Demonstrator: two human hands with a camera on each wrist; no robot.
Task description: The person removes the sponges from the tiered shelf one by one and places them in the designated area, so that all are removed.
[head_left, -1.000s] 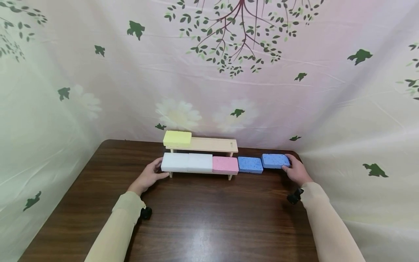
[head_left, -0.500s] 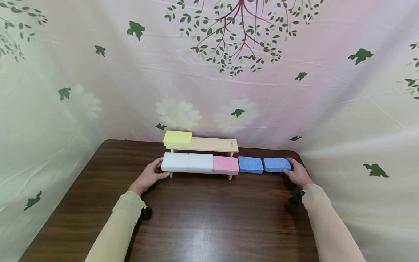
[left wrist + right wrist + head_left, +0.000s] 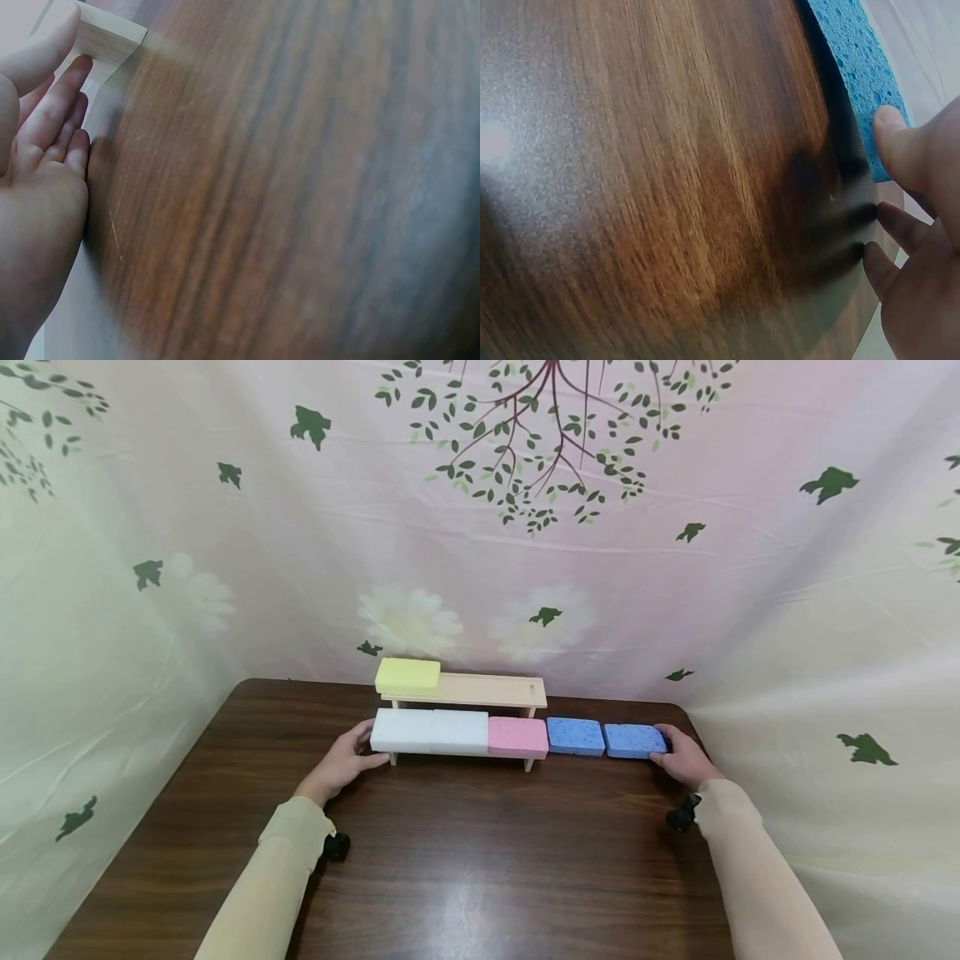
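Observation:
My right hand [image 3: 684, 758] pinches the right end of a blue speckled sponge [image 3: 634, 741]; in the right wrist view the thumb lies on this sponge [image 3: 855, 60] and the other fingers are beside the tabletop. Left of it lies a second blue sponge [image 3: 575, 736], with a narrow gap between them. My left hand [image 3: 341, 767] is at the left end of a low wooden stand [image 3: 529, 767], its fingertips at the wood in the left wrist view. On that stand a pink sponge [image 3: 517, 737] and two white blocks [image 3: 402, 730] form a row.
Behind the row, a higher wooden shelf [image 3: 491, 690] bears a yellow sponge [image 3: 407, 675] at its left end. The dark wood table [image 3: 465, 852] ends at a patterned curtain [image 3: 480, 568] at the back and sides.
My right hand has lowered the blue sponge and brought it level with its blue neighbour, slightly to the right. The left hand stays where it was.

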